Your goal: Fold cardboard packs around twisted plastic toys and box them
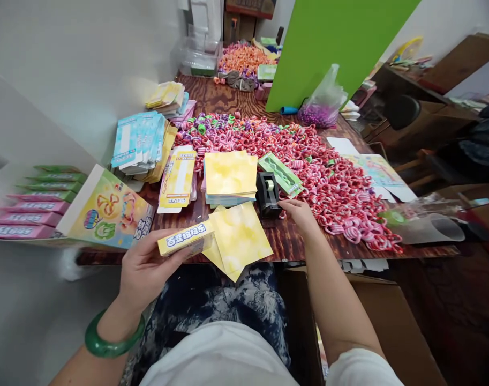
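My left hand point(148, 268) grips a small yellow box point(187, 238) by its ends, tilted above the table's front edge. A green bangle circles that wrist. My right hand point(298, 214) reaches to the front of a black tape dispenser point(268, 194), fingertips together at its cutting end; whether tape is between them is too small to see. Two loose yellow paper sheets point(246, 236) lie over the table edge between my hands. Behind them sits a stack of yellow sheets point(230, 172). A green box point(281, 175) with a window leans beside the dispenser.
A big heap of red and pink twisted rings point(268, 134) covers the table's middle and right. Flat blue cartons point(137, 138) and yellow cartons point(177, 177) are stacked left. An open display box point(107, 209) holds several pink and green boxes. A green panel point(332, 48) stands behind.
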{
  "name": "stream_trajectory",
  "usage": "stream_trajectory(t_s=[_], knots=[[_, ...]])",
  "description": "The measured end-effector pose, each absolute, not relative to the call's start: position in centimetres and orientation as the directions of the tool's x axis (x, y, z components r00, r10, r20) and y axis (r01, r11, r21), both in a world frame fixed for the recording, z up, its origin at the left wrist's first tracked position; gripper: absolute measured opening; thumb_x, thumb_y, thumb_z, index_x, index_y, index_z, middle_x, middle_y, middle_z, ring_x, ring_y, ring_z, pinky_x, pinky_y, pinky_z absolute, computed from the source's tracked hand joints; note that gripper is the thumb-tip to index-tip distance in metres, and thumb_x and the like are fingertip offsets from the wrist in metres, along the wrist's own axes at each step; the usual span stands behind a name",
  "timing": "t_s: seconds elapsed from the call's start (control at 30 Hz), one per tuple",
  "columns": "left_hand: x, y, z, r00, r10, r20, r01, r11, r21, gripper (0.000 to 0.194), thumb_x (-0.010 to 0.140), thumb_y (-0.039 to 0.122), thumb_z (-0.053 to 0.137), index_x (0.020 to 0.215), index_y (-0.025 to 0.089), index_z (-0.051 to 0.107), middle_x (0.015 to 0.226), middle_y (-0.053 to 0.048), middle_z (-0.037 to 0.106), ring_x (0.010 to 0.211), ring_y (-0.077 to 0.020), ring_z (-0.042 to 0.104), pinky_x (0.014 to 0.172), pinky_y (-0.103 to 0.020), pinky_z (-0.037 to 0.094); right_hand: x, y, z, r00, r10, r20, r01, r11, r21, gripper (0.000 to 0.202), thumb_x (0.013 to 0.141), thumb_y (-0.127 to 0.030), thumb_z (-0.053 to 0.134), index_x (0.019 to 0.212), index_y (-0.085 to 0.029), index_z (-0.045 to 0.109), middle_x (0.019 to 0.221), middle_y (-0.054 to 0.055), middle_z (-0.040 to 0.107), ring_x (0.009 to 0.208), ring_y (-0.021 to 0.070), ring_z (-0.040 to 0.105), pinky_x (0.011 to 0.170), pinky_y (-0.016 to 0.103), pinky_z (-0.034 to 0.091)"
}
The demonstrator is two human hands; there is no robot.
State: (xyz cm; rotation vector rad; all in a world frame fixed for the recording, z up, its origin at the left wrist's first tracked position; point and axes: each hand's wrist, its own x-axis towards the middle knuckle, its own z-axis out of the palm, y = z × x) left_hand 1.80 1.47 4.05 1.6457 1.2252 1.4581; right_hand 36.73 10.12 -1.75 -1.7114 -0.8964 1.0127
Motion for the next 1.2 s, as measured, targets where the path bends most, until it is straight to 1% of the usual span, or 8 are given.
stream_trajectory(t_s=[0.13, 0.23, 0.33, 0.5, 0.73, 0.93, 1.1, 1.2], knots=[[1.9, 1.3, 3.5, -0.044, 0.912, 0.407, 0.288, -0.378, 0.88, 0.022, 0.075, 0.025, 0.078, 0.096, 0.027, 0.072, 0.089, 0.002, 0.077, 0.076, -0.0178, 0.073, 0.071, -0.028, 0.065, 35.9, 10.7, -2.3, 0.383, 0.883, -0.27, -0.008, -0.29, -0.957, 0.032, 0.045, -0.038, 0.083, 0.061, -0.015, 0.068, 0.047, -0.004, 0.054, 0.04, 0.0068, 0.038, 0.039, 0.023, 0.026], [1.4, 1.1, 3.0, -0.083, 0.908, 0.411, 0.309, -0.369, 0.877, 0.024, 0.073, 0.025, 0.079, 0.097, 0.027, 0.073, 0.09, 0.002, 0.076, 0.075, -0.0171, 0.073, 0.072, -0.028, 0.064, 35.4, 10.4, -2.8, 0.402, 0.879, -0.257, -0.109, -0.233, -0.966, 0.033, 0.045, -0.039, 0.084, 0.062, -0.016, 0.067, 0.048, -0.005, 0.053, 0.041, 0.0061, 0.039, 0.04, 0.023, 0.037], [1.0, 0.9, 2.7, -0.12, 0.915, 0.384, 0.318, -0.331, 0.888, 0.024, 0.072, 0.026, 0.08, 0.096, 0.027, 0.073, 0.088, 0.003, 0.076, 0.074, -0.0173, 0.072, 0.071, -0.03, 0.065, 35.0, 9.6, -3.1, 0.425, 0.876, -0.227, -0.194, -0.158, -0.968, 0.035, 0.048, -0.042, 0.084, 0.066, -0.019, 0.066, 0.052, -0.007, 0.053, 0.047, 0.0075, 0.047, 0.057, 0.03, 0.056], [1.1, 0.9, 3.1, -0.172, 0.914, 0.368, 0.323, -0.301, 0.897, 0.025, 0.069, 0.03, 0.082, 0.092, 0.025, 0.073, 0.084, 0.002, 0.075, 0.072, -0.017, 0.071, 0.069, -0.03, 0.064, 33.9, 7.5, -3.8, 0.457, 0.877, -0.15, -0.253, -0.034, -0.967, 0.038, 0.048, -0.047, 0.082, 0.065, -0.02, 0.062, 0.069, -0.003, 0.061, 0.071, 0.0123, 0.061, 0.079, 0.033, 0.058], [0.9, 0.8, 3.7, -0.176, 0.902, 0.395, 0.325, -0.326, 0.888, 0.025, 0.071, 0.03, 0.082, 0.093, 0.024, 0.073, 0.084, 0.003, 0.075, 0.072, -0.0154, 0.07, 0.067, -0.027, 0.064, 33.4, 6.7, -6.4, 0.516, 0.847, -0.124, -0.107, -0.08, -0.991, 0.04, 0.053, -0.052, 0.078, 0.063, -0.018, 0.059, 0.065, -0.002, 0.056, 0.061, 0.0108, 0.05, 0.06, 0.026, 0.046], [0.7, 0.4, 3.8, -0.173, 0.906, 0.386, 0.321, -0.318, 0.892, 0.024, 0.072, 0.031, 0.081, 0.094, 0.027, 0.072, 0.086, 0.002, 0.076, 0.073, -0.018, 0.072, 0.07, -0.033, 0.066, 34.6, 8.1, -6.2, 0.543, 0.834, -0.094, 0.129, -0.193, -0.973, 0.04, 0.053, -0.054, 0.075, 0.059, -0.017, 0.06, 0.058, -0.002, 0.054, 0.06, 0.0121, 0.047, 0.059, 0.027, 0.038], [0.7, -0.1, 4.2, -0.101, 0.893, 0.438, 0.301, -0.392, 0.869, 0.028, 0.076, 0.026, 0.077, 0.103, 0.033, 0.072, 0.096, 0.003, 0.076, 0.083, -0.0178, 0.073, 0.079, -0.034, 0.065, 36.0, 8.0, -4.3, 0.537, 0.836, -0.114, 0.31, -0.321, -0.895, 0.031, 0.047, -0.039, 0.08, 0.043, -0.02, 0.056, 0.043, -0.004, 0.045, 0.051, 0.0119, 0.041, 0.05, 0.027, 0.026], [0.7, -0.5, 4.1, -0.073, 0.869, 0.489, 0.336, -0.44, 0.833, 0.032, 0.077, 0.022, 0.076, 0.108, 0.029, 0.071, 0.1, 0.001, 0.077, 0.086, -0.0179, 0.074, 0.081, -0.032, 0.064, 35.0, 6.3, -2.4, 0.48, 0.863, -0.156, 0.331, -0.344, -0.879, 0.032, 0.048, -0.037, 0.081, 0.042, -0.02, 0.055, 0.039, -0.004, 0.041, 0.045, 0.0101, 0.036, 0.046, 0.026, 0.022]])
